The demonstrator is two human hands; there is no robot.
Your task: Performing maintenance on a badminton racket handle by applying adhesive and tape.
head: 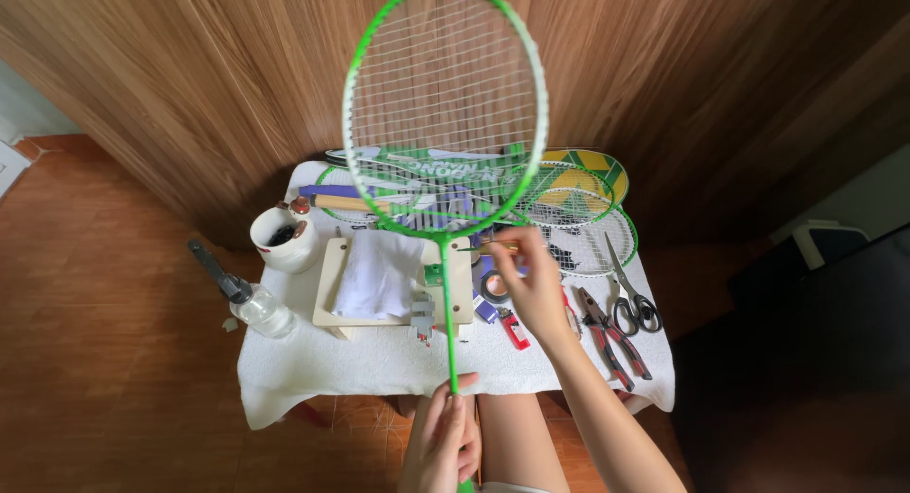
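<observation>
A green badminton racket (445, 104) stands upright in front of me, its strung head raised against the wooden wall. My left hand (442, 444) grips its thin green shaft low down, near the table's front edge. My right hand (533, 283) is held up to the right of the shaft, just below the racket head. Its fingertips pinch a small thin tool, too small to name.
A small table under a white cloth (313, 370) carries a wooden board (334, 286) with a folded white cloth, a white cup (282, 239), a spray bottle (248, 300), scissors (627, 292), red pliers (614, 339), a tape roll (493, 288) and several rackets (578, 197) at the back.
</observation>
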